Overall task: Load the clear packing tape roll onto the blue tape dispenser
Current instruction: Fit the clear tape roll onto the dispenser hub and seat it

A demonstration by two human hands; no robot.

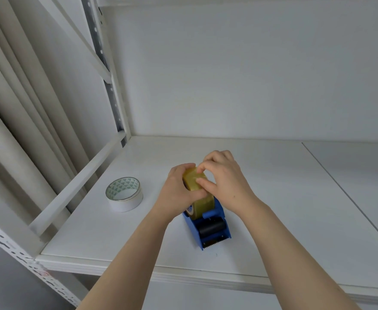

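The clear, yellowish packing tape roll (200, 199) stands on edge inside the blue tape dispenser (214, 229) on the white shelf. My left hand (179, 189) grips the roll's left side. On the roll's top, my right hand (224, 177) pinches at the tape surface with thumb and fingertips. The dispenser's black roller (211, 227) and serrated blade (214, 241) face me, uncovered. The roll's far side and core are hidden by my hands.
A white tape roll (124, 194) with a green-patterned core lies flat to the left. The white shelf board (273, 198) has a seam at the right and a front edge near me. A perforated metal upright (110, 90) and diagonal brace stand at the back left.
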